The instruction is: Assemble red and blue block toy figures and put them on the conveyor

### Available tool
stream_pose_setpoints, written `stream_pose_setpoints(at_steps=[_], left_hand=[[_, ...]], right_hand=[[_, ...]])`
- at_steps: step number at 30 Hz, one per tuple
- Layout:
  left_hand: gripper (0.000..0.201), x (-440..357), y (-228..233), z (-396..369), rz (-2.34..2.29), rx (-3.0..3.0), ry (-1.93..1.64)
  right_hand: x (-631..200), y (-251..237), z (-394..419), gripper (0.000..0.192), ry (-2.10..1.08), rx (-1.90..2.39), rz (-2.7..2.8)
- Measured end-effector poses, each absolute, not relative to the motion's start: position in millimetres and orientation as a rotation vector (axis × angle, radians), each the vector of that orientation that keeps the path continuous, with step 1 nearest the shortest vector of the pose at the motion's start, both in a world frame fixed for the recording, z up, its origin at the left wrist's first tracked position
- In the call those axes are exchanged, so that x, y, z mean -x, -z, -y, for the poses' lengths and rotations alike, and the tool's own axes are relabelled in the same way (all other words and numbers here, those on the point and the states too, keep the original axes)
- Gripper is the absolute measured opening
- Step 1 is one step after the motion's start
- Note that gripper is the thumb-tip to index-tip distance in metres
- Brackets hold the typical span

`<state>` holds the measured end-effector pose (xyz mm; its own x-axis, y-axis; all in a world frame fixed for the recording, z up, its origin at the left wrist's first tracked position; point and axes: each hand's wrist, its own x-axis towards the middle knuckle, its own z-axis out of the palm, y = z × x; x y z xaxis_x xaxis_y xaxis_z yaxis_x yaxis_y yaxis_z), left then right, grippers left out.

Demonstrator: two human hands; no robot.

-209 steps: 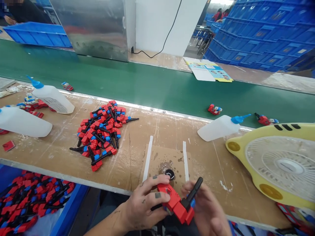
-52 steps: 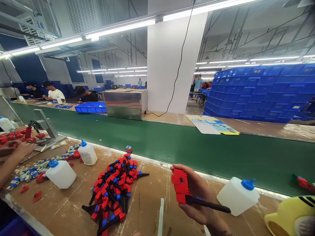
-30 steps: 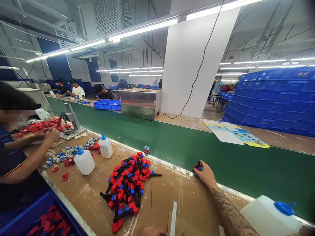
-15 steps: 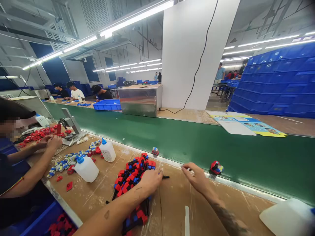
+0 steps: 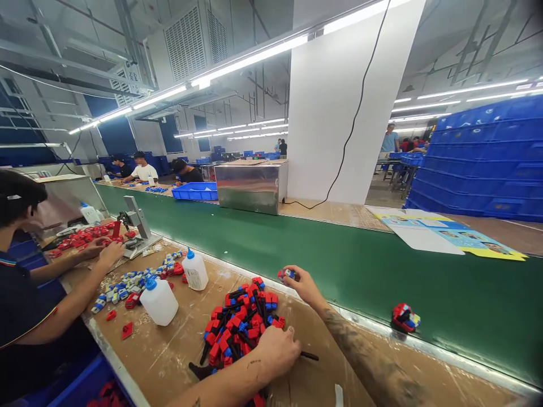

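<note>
My left hand (image 5: 279,349) is closed at the right side of a pile of red, blue and black plastic parts (image 5: 231,325). A black stick (image 5: 309,355) pokes out beyond its fingers; the rest of that part is hidden in the hand. Over the near edge of the green belt (image 5: 254,237), my right hand (image 5: 304,287) has its fingers closed on a small red-and-white toy piece (image 5: 287,274). Another red toy piece (image 5: 405,317) with blue and yellowish parts sits on the belt to the right.
Two white bottles with blue caps, one nearer (image 5: 159,302) and one farther (image 5: 195,270), stand left of the pile. Grey, blue and red pieces (image 5: 131,285) lie beyond them. A co-worker's hands (image 5: 108,251) work beside a metal stand (image 5: 138,217). Blue crates (image 5: 479,158) are stacked at right.
My right hand has moved left and taken hold of the small red-and-white piece at the belt's edge. The black stick stays with my left hand. The view has shifted.
</note>
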<state>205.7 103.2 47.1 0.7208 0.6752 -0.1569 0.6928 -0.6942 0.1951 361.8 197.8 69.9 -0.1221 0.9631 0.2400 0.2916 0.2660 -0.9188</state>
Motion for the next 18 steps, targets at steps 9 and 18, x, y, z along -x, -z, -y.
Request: stream_pose_setpoints(at_steps=[9, 18], left_hand=[[0.035, -227.3, -34.3, -58.0, -0.699, -2.076, -0.177], [0.05, -230.7, -78.0, 12.7, -0.55, -1.588, -0.376]], right_hand=[[-449.6, -109.7, 26.4, 0.029, -1.126, 0.629, 1.089], [-479.5, -62.5, 157.8, 0.039, -1.353, 0.699, 0.621]])
